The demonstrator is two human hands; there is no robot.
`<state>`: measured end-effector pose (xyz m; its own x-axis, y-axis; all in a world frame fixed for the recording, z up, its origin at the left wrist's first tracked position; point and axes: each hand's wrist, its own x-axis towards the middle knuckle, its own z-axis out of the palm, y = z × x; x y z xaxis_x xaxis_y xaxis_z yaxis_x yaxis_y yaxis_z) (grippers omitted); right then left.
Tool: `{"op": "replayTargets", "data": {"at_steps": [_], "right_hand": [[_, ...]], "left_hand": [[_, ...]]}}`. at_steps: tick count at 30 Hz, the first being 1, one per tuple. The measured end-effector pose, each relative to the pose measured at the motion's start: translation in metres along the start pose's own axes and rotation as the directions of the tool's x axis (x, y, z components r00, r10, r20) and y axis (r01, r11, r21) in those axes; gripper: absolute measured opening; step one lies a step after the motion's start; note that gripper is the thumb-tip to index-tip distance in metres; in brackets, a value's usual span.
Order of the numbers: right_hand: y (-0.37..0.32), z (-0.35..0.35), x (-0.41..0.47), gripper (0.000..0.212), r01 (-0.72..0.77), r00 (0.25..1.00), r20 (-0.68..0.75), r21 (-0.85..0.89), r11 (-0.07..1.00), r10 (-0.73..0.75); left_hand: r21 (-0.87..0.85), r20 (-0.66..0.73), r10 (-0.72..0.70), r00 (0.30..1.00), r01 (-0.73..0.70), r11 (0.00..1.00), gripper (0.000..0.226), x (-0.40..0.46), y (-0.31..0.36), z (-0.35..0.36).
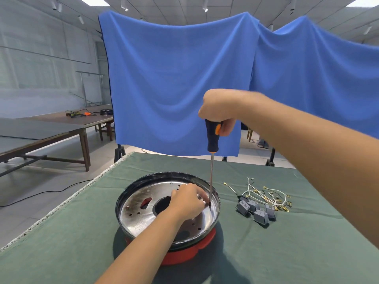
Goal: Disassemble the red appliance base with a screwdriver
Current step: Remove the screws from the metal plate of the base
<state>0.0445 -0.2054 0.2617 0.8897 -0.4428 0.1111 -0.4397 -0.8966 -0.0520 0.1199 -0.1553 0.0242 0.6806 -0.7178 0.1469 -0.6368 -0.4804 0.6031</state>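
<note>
Head view: a bench point(82, 232) covered in dark green cloth fills the lower half, its near-left edge trimmed with a pale fringe. Behind it a large blue cloth point(174, 83) hangs as a backdrop, with a second blue sheet to its right. To the left stand long wooden tables point(61, 128) on a grey floor, one carrying cables and an orange item too small to make out. A black cable point(41, 193) trails across the floor. Track lights run along the ceiling.

The red appliance base point(184, 254) sits near the middle of the bench, only its red lower rim showing at the front. Above it is a black-rimmed round pan with a shiny metal plate point(139, 220) inside, scorched in places, drilled with small holes and open at the centre.

The right hand point(218, 111) is closed in a fist around the top of the screwdriver point(212, 138), whose black and orange handle stands upright; the shaft drops straight down to the plate's right side. The left hand point(186, 201) rests on the plate, fingers curled together and pinching at the screwdriver tip.

To the right of the base lie grey plug blocks point(256, 211) and a tangle of white wires point(266, 194) with gold terminals.
</note>
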Motion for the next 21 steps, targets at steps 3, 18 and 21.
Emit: {"op": "replayTargets", "data": {"at_steps": [3,18,21], "right_hand": [[0.001,-0.014,-0.006,0.021,-0.026,0.991,0.136,0.106,0.994,0.011],[0.004,0.008,0.001,0.034,-0.009,0.994,-0.111,0.011,1.000,0.011],[0.001,0.006,0.002,0.019,-0.001,0.996,-0.087,0.049,0.999,0.005]], "left_hand": [[0.006,0.015,-0.009,1.000,0.009,1.000,0.025,0.001,-0.001,0.001],[0.003,0.020,-0.020,1.000,0.020,1.000,0.022,-0.001,0.001,-0.001],[-0.048,0.019,-0.030,0.999,0.031,0.998,0.029,-0.003,0.001,-0.003]]}}
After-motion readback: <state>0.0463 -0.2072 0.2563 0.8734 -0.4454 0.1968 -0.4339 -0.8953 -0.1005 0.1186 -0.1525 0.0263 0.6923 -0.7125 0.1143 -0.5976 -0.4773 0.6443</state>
